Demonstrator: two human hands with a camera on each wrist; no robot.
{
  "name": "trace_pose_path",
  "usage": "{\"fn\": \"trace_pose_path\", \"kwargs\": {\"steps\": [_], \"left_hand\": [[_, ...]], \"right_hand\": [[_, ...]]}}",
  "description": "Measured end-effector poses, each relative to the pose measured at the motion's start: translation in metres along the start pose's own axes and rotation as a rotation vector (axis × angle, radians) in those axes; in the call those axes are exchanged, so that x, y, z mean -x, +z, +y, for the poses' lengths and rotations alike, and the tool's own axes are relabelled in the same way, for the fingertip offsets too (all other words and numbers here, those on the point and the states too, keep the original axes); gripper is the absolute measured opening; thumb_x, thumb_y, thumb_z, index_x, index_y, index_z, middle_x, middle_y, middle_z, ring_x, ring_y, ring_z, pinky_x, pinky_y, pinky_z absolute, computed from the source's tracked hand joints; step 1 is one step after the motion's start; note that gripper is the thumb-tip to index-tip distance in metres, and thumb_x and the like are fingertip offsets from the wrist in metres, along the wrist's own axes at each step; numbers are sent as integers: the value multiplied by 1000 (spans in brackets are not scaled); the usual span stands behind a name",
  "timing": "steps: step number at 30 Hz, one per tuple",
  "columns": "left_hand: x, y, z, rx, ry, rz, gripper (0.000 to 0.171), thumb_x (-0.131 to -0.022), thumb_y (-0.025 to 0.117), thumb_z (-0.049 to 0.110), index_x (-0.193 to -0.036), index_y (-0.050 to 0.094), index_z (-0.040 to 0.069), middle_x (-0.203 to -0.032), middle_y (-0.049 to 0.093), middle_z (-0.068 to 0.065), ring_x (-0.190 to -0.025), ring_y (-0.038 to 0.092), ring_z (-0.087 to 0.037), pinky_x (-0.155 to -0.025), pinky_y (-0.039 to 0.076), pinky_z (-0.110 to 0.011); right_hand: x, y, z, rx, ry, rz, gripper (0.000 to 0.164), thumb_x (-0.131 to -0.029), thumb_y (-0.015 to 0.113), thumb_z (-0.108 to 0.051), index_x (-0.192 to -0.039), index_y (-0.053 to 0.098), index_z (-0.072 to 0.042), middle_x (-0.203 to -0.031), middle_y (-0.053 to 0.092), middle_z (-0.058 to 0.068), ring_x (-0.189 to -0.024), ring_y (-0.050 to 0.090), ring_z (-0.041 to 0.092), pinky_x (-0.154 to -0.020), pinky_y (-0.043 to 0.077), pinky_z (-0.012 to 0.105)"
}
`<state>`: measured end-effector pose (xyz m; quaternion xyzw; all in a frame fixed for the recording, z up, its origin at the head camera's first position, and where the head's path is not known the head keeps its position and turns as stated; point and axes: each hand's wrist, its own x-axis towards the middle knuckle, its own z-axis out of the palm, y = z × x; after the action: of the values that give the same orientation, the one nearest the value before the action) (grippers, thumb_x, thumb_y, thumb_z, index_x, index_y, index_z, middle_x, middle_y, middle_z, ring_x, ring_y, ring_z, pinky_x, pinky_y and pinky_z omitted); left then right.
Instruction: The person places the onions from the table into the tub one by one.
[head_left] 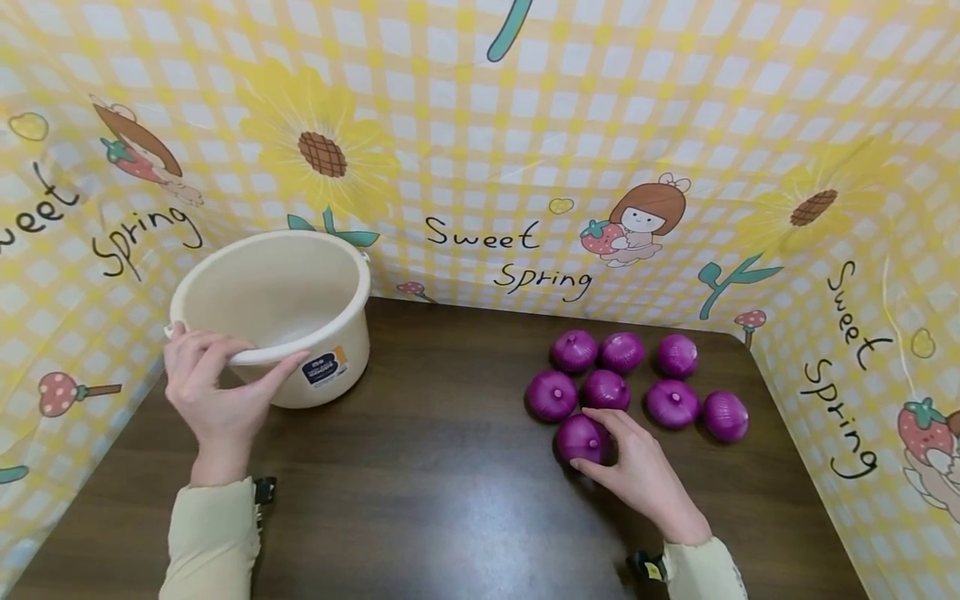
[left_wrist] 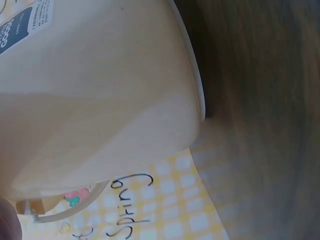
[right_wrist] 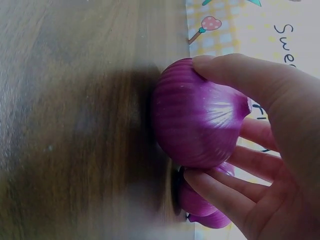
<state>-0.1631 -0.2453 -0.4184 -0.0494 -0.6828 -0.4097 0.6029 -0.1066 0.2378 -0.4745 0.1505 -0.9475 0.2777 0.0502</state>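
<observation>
A cream plastic bucket [head_left: 341,329] with a dark label stands at the left of the table. My left hand [head_left: 225,392] grips its near rim, fingers over the edge and thumb along the outside; in the left wrist view the bucket's wall [left_wrist: 100,100] fills much of the picture. On the right, my right hand [head_left: 637,462] holds a purple onion [head_left: 581,439] between thumb and fingers. The right wrist view shows this onion [right_wrist: 195,115] close up, thumb on one side and fingertips on the other. Several more purple onions [head_left: 551,395] lie just beyond and to the right of it.
The dark wooden table [head_left: 435,400] is bordered at the back and sides by a yellow checked cloth [head_left: 465,167] printed with flowers and lettering. A curved bucket handle [left_wrist: 75,207] hangs at the rim in the left wrist view.
</observation>
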Motion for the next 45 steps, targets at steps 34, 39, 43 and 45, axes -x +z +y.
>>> {"fn": "trace_pose_path", "kwargs": {"steps": [34,39,43,45], "left_hand": [[35,31,52,219,142,-109,65,-66,88,58,-60,57,1,-65,52,-17,-72,45,-41,-104,44,-60],[40,30,54,246,164,-146,64,-69,87,57,-61,57,2,-67,53,-16,-73,46,-41,-105,43,-60],[45,30,57,267,183,-178,62,-70,87,57,-62,58,2,-67,54,-15,-73,47,-39,-106,43,-60],[46,30,59,279,193,-186,62,-71,87,57,-62,59,2,-67,55,-14,-73,47,-38,-106,44,-59]], "right_hand": [[0,4,0,13,-13,14,69,-77,92,-33,-135,62,-12,-130,60,-1,-117,60,18,-99,54,43],[0,4,0,12,-17,14,69,-77,92,-33,-135,62,-13,-131,60,-1,-117,60,19,-99,54,43],[0,4,0,10,-20,18,68,-77,92,-33,-135,63,-12,-131,60,-1,-117,60,18,-100,54,43],[0,4,0,10,-21,18,68,-77,92,-33,-135,63,-12,-131,60,-1,-118,59,18,-100,54,43]]}}
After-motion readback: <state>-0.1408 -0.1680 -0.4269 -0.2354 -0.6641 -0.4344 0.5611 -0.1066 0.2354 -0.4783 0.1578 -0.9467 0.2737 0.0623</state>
